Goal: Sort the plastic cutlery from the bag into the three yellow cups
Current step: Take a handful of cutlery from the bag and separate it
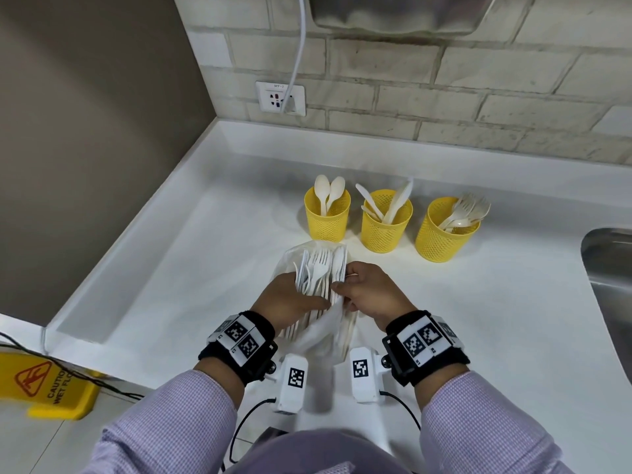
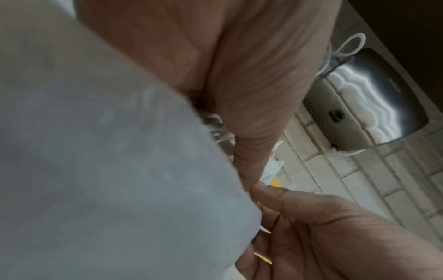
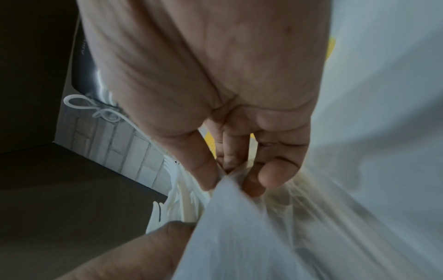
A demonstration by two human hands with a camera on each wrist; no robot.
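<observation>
1. Step in hand, by judgement: drawing cutlery out of the bag. Separate one type; keep the film taut so the rest stays put.
2. Right hand: fingers pinched together on the bag film.
3. Left hand: inside the bag mouth against the cutlery bundle; its closure cannot be told.
4. The three yellow cups stand beyond both hands, partly filled.

The three cups on the white counter were yellow with a fine perforated mesh pattern, holding cream-white cutlery. Nearer than the cups, the bag was translucent white. Both sleeves were pale lilac with a fine check. The wristbands were black, carrying black-and-white square markers.
</observation>
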